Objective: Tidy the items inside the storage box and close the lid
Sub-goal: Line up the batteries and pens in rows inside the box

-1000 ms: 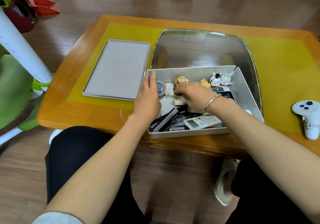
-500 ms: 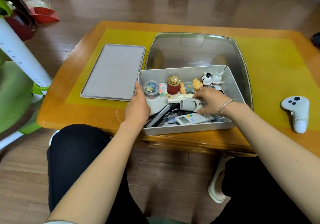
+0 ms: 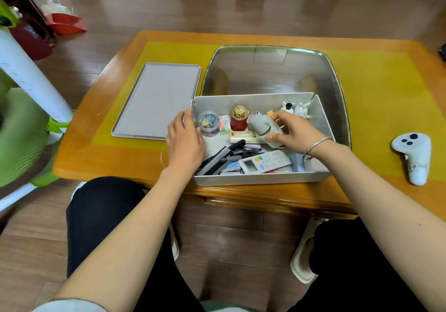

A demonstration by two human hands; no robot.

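A grey storage box (image 3: 260, 180) sits at the table's near edge, open on top. Its flat grey lid (image 3: 158, 99) lies on the table to the left. My left hand (image 3: 184, 142) rests on the box's left wall. My right hand (image 3: 295, 131) grips a grey cylindrical case (image 3: 261, 124), tilted above the middle of the box. Inside lie a white remote (image 3: 264, 162), black pens (image 3: 226, 153), a clear ball of clips (image 3: 208, 123), a red jar with a gold top (image 3: 239, 118) and small white figurines (image 3: 295, 108) at the back right.
A large glass inset (image 3: 272, 70) fills the yellow-and-wood table top (image 3: 376, 89) behind the box. A white game controller (image 3: 414, 157) lies at the right. A white pole and green chair (image 3: 21, 118) stand at the left. My knees are under the table's near edge.
My right hand has taken hold of the grey cylindrical case, raised it off the box's contents and tilted it toward the back. My left hand has stayed on the box's left wall.
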